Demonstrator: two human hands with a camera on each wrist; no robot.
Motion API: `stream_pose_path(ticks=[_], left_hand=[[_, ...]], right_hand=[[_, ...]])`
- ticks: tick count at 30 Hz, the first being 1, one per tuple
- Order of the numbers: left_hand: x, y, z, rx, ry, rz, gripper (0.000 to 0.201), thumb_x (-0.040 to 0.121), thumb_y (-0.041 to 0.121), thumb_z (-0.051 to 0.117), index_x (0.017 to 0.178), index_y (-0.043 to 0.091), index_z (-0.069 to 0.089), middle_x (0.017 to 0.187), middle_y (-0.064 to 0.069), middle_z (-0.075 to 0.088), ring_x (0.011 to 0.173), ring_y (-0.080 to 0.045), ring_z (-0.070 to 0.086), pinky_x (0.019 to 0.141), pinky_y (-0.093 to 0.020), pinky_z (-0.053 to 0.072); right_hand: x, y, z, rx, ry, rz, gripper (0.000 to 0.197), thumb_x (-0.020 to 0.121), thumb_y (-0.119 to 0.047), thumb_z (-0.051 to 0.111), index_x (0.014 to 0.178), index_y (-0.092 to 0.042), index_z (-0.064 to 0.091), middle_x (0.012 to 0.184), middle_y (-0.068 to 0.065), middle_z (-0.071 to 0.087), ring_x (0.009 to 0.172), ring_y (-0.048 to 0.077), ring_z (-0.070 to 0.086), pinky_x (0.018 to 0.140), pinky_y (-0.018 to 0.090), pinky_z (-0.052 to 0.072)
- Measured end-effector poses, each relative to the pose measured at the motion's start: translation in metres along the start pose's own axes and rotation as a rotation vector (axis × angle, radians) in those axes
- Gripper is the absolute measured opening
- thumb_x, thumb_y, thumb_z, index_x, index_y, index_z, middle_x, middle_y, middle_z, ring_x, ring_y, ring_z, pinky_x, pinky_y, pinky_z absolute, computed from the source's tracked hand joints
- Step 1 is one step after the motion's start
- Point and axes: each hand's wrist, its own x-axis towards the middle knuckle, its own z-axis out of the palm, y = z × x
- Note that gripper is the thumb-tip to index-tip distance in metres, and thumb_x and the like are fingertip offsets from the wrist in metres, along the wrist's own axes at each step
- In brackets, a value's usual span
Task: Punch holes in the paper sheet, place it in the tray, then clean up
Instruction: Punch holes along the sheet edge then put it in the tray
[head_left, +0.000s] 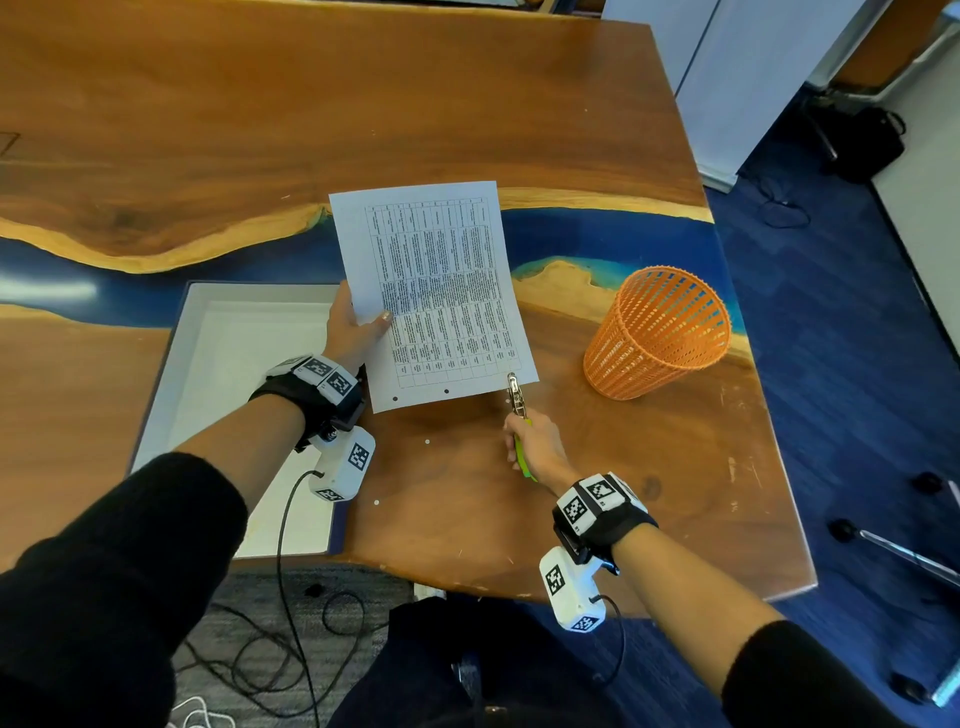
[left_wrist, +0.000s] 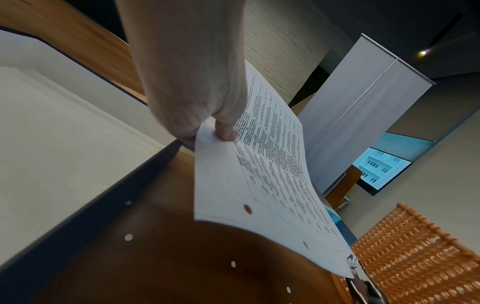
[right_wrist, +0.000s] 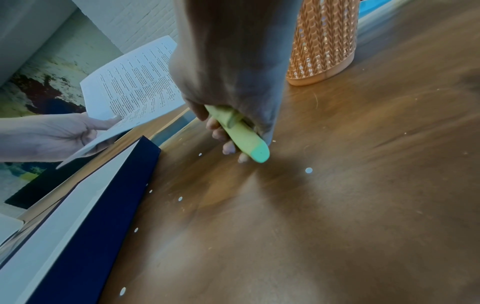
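My left hand (head_left: 358, 327) pinches the left edge of a printed paper sheet (head_left: 441, 291), thumb on top, and holds it above the table. Two punched holes (head_left: 395, 399) show along the sheet's near edge, also seen in the left wrist view (left_wrist: 248, 209). My right hand (head_left: 535, 447) grips the green handles (right_wrist: 241, 135) of a metal hole punch (head_left: 515, 395), whose head sits over the sheet's near right corner (left_wrist: 350, 265). A white tray (head_left: 234, 374) with a dark blue wall (right_wrist: 103, 226) lies at the left.
An orange mesh basket (head_left: 660, 332) stands on the table to the right of the sheet. Several small white paper dots (head_left: 427, 441) lie scattered on the wood (right_wrist: 309, 170) near the tray. The table's front edge is close to my body; cables hang below.
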Motion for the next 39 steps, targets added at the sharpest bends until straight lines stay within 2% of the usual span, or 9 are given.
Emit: stream_pose_path(ticks=[4,9,12,17,24,28,32,35,39], left_hand=[[0.001,-0.002,0.003,-0.011,0.008,-0.011,0.079,0.073,0.034,0.075,0.141,0.014,0.040,0.139,-0.011,0.054,0.128,-0.030,0.053,0.102,-0.060,0.044],[0.002,-0.001,0.008,-0.014,-0.002,-0.023,0.077,0.075,0.030,0.074,0.141,0.014,0.040,0.139,-0.011,0.054,0.127,-0.031,0.055,0.100,-0.061,0.045],[0.003,0.002,0.010,-0.007,0.003,-0.016,0.076,0.073,0.031,0.074,0.140,0.014,0.041,0.138,-0.011,0.055,0.126,-0.030,0.056,0.099,-0.060,0.046],[0.002,0.003,0.013,-0.012,-0.003,-0.025,0.066,0.082,0.015,0.071,0.140,0.009,0.039,0.138,-0.015,0.053,0.126,-0.033,0.054,0.100,-0.061,0.045],[-0.003,0.006,0.015,-0.016,-0.020,-0.011,0.077,0.073,0.032,0.074,0.138,0.009,0.041,0.137,-0.013,0.055,0.125,-0.032,0.056,0.099,-0.061,0.046],[-0.003,0.005,0.018,-0.018,-0.021,0.002,0.074,0.074,0.029,0.073,0.137,0.007,0.041,0.136,-0.016,0.055,0.124,-0.034,0.056,0.098,-0.062,0.046],[-0.002,0.005,0.018,-0.001,-0.016,-0.008,0.069,0.076,0.026,0.072,0.136,0.007,0.043,0.135,-0.015,0.056,0.123,-0.033,0.057,0.098,-0.061,0.046],[0.002,0.004,0.012,0.010,-0.028,-0.011,0.076,0.071,0.037,0.075,0.136,0.011,0.043,0.135,-0.013,0.057,0.123,-0.033,0.057,0.096,-0.061,0.047],[0.002,0.005,0.011,0.019,-0.044,-0.009,0.079,0.070,0.037,0.074,0.136,0.010,0.042,0.134,-0.014,0.056,0.123,-0.033,0.057,0.096,-0.062,0.047]], right_hand=[[-0.004,-0.001,-0.006,-0.004,-0.025,-0.044,0.005,0.083,-0.011,0.047,0.084,-0.016,0.049,0.063,0.007,0.053,0.049,0.021,0.046,0.046,0.028,0.036],[-0.011,-0.005,-0.010,0.053,-0.005,-0.124,0.048,0.084,-0.008,0.047,0.113,-0.040,0.027,0.093,0.008,0.058,0.047,0.025,0.050,0.042,0.026,0.039],[-0.012,-0.006,-0.012,0.056,-0.006,-0.136,0.065,0.086,-0.006,0.047,0.126,-0.051,0.022,0.087,0.007,0.057,0.050,0.026,0.051,0.041,0.026,0.040],[-0.012,-0.003,-0.015,0.003,-0.002,-0.177,0.064,0.085,-0.005,0.044,0.130,-0.049,0.033,0.077,-0.001,0.057,0.056,0.023,0.049,0.042,0.021,0.042],[-0.009,0.005,-0.020,0.029,0.024,-0.201,0.064,0.086,0.000,0.043,0.137,-0.038,0.040,0.075,-0.001,0.052,0.054,0.014,0.042,0.042,0.016,0.038],[-0.008,0.010,-0.022,-0.027,-0.003,-0.219,0.069,0.085,-0.002,0.043,0.136,-0.048,0.034,0.086,-0.015,0.052,0.065,-0.002,0.043,0.063,0.014,0.037],[-0.014,0.007,-0.023,-0.052,-0.024,-0.238,0.071,0.083,-0.003,0.043,0.121,-0.062,0.033,0.071,0.005,0.052,0.058,0.020,0.040,0.048,0.022,0.036],[-0.015,0.009,-0.025,-0.043,-0.001,-0.244,0.070,0.083,-0.002,0.046,0.115,-0.063,0.037,0.071,0.001,0.054,0.058,0.019,0.042,0.051,0.023,0.038],[-0.009,0.018,-0.027,-0.043,-0.008,-0.246,0.069,0.083,0.001,0.047,0.130,-0.049,0.041,0.086,-0.011,0.059,0.054,0.006,0.044,0.055,0.020,0.041]])
